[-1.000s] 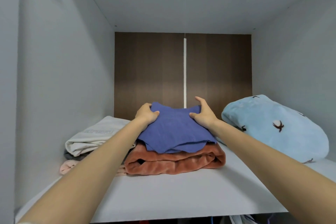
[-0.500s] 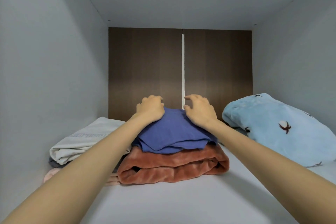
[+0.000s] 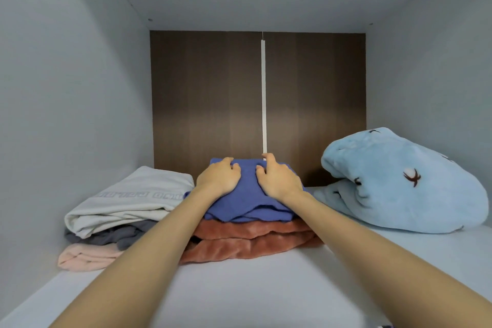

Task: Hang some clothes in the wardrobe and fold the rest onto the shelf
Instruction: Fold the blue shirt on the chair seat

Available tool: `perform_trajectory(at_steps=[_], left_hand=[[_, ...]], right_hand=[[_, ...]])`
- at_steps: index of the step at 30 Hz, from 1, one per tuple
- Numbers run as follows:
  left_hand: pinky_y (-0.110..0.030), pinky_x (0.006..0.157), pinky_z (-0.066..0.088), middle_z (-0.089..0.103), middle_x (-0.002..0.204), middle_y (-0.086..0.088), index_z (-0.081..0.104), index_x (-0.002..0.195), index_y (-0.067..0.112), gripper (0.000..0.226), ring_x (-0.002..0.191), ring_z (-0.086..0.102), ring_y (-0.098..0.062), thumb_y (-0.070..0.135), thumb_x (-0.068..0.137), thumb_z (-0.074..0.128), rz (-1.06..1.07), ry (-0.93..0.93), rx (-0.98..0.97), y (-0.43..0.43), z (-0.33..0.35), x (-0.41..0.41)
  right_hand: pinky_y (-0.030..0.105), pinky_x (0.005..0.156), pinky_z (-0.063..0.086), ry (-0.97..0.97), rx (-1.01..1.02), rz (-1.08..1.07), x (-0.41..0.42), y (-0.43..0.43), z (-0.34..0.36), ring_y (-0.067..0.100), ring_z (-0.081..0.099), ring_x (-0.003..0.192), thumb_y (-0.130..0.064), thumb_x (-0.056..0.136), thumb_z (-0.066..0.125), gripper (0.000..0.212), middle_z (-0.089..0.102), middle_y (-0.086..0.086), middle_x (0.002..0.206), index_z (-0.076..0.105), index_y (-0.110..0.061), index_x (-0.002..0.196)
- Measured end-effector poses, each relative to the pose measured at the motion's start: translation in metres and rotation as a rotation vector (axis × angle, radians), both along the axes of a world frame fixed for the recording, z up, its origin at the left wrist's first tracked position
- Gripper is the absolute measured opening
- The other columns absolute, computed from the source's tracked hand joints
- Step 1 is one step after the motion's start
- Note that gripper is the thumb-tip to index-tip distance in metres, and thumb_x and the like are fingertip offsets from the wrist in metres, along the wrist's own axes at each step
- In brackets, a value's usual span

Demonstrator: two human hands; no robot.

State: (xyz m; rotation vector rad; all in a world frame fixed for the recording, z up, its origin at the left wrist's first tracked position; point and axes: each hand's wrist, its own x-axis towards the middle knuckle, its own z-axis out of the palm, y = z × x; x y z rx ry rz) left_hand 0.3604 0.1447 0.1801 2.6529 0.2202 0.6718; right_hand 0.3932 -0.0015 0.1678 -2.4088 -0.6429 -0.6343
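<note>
A folded blue garment (image 3: 247, 208) lies on top of a folded rust-red fleece (image 3: 253, 242) in the middle of the white wardrobe shelf (image 3: 253, 290). Both my hands lie on the blue garment's top, close together. My left hand (image 3: 218, 177) has its fingers curled into the fabric near the far edge. My right hand (image 3: 277, 178) does the same beside it, with its index finger reaching over the back edge. Both forearms stretch in from the front of the shelf.
To the left is a stack of a cream garment (image 3: 127, 200), a grey one (image 3: 111, 237) and a pink one (image 3: 85, 258), close to the left wall. A bulky light-blue blanket (image 3: 404, 186) fills the right side. A brown back panel (image 3: 207, 98) closes the rear.
My hands have slid from the blue garment's sides onto its top and drawn closer together. The view has moved nearer the shelf, and the stack sits further back.
</note>
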Motion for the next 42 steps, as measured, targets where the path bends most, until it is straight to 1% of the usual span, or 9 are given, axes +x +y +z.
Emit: perform_trajectory(at_steps=[3, 8, 11, 17, 25, 27, 30, 35, 42], left_hand=[[-0.037, 0.102, 0.04, 0.051, 0.141, -0.008, 0.038, 0.146, 0.021, 0.046, 0.128, 0.046, -0.029, 0.031, 0.101, 0.034, 0.017, -0.087, 0.062, -0.007, 0.011, -0.019], [-0.04, 0.1, 0.042, 0.055, 0.137, -0.006, 0.041, 0.144, 0.026, 0.044, 0.125, 0.049, -0.03, 0.029, 0.101, 0.037, 0.007, -0.215, 0.169, -0.034, 0.027, -0.061], [-0.041, 0.098, 0.043, 0.057, 0.136, -0.004, 0.042, 0.143, 0.027, 0.042, 0.124, 0.051, -0.029, 0.031, 0.101, 0.038, -0.015, -0.289, 0.216, -0.058, 0.028, -0.092], [-0.037, 0.095, 0.044, 0.058, 0.133, -0.002, 0.046, 0.141, 0.026, 0.041, 0.119, 0.054, -0.027, 0.03, 0.101, 0.04, -0.095, -0.345, 0.12, -0.117, 0.004, -0.16], [-0.03, 0.075, 0.042, 0.065, 0.121, 0.001, 0.05, 0.136, 0.03, 0.038, 0.097, 0.059, -0.018, 0.029, 0.099, 0.044, -0.125, -0.391, 0.02, -0.207, -0.051, -0.261], [-0.03, 0.08, 0.043, 0.064, 0.123, 0.002, 0.051, 0.136, 0.028, 0.038, 0.098, 0.057, -0.014, 0.028, 0.099, 0.045, -0.144, -0.377, 0.018, -0.227, -0.064, -0.286], [-0.035, 0.099, 0.044, 0.057, 0.134, 0.006, 0.048, 0.14, 0.025, 0.04, 0.119, 0.054, -0.015, 0.03, 0.1, 0.044, -0.18, -0.309, -0.044, -0.249, -0.082, -0.32], [-0.035, 0.098, 0.045, 0.059, 0.131, 0.003, 0.046, 0.141, 0.024, 0.041, 0.116, 0.056, -0.015, 0.031, 0.1, 0.044, -0.219, -0.269, -0.107, -0.277, -0.106, -0.37], [-0.043, 0.1, 0.046, 0.06, 0.13, 0.008, 0.047, 0.139, 0.029, 0.04, 0.118, 0.056, -0.017, 0.032, 0.1, 0.043, -0.308, -0.168, -0.171, -0.302, -0.151, -0.444]], right_hand=[[0.036, 0.085, 0.041, 0.028, 0.016, 0.042, -0.014, -0.014, 0.015, 0.03, 0.053, 0.118, -0.033, 0.102, 0.037, 0.047, 0.059, 0.01, 0.128, 0.031, -0.02, 0.146], [0.032, 0.075, 0.043, -0.067, 0.145, 0.093, -0.048, -0.046, 0.034, 0.021, 0.058, 0.093, -0.03, 0.101, 0.042, 0.04, 0.066, 0.002, 0.106, 0.042, -0.023, 0.14], [0.03, 0.068, 0.039, -0.149, 0.132, 0.085, -0.079, -0.068, 0.034, 0.02, 0.057, 0.087, -0.031, 0.101, 0.041, 0.035, 0.058, -0.009, 0.084, 0.046, -0.026, 0.136], [0.04, 0.082, 0.05, -0.249, 0.063, 0.076, -0.144, -0.134, 0.009, 0.028, 0.061, 0.099, -0.029, 0.1, 0.041, 0.032, 0.069, 0.003, 0.108, 0.05, -0.026, 0.131], [0.03, 0.07, 0.045, -0.227, 0.133, 0.101, -0.221, -0.227, -0.048, 0.019, 0.063, 0.091, -0.029, 0.099, 0.046, 0.028, 0.069, -0.003, 0.105, 0.057, -0.026, 0.124], [0.033, 0.075, 0.049, -0.175, 0.138, 0.109, -0.243, -0.249, -0.064, 0.017, 0.063, 0.091, -0.031, 0.099, 0.045, 0.027, 0.069, -0.004, 0.103, 0.056, -0.027, 0.123], [0.03, 0.07, 0.049, -0.106, 0.146, 0.114, -0.275, -0.279, -0.085, 0.012, 0.063, 0.086, -0.032, 0.099, 0.046, 0.025, 0.068, -0.009, 0.096, 0.057, -0.029, 0.121], [0.026, 0.065, 0.046, -0.026, 0.196, 0.076, -0.33, -0.319, -0.111, 0.006, 0.061, 0.081, -0.028, 0.097, 0.048, 0.024, 0.068, -0.013, 0.089, 0.059, -0.028, 0.118], [0.031, 0.077, 0.05, 0.087, 0.226, -0.039, -0.428, -0.355, -0.153, 0.011, 0.062, 0.089, -0.026, 0.097, 0.047, 0.024, 0.068, -0.011, 0.096, 0.059, -0.029, 0.118]])
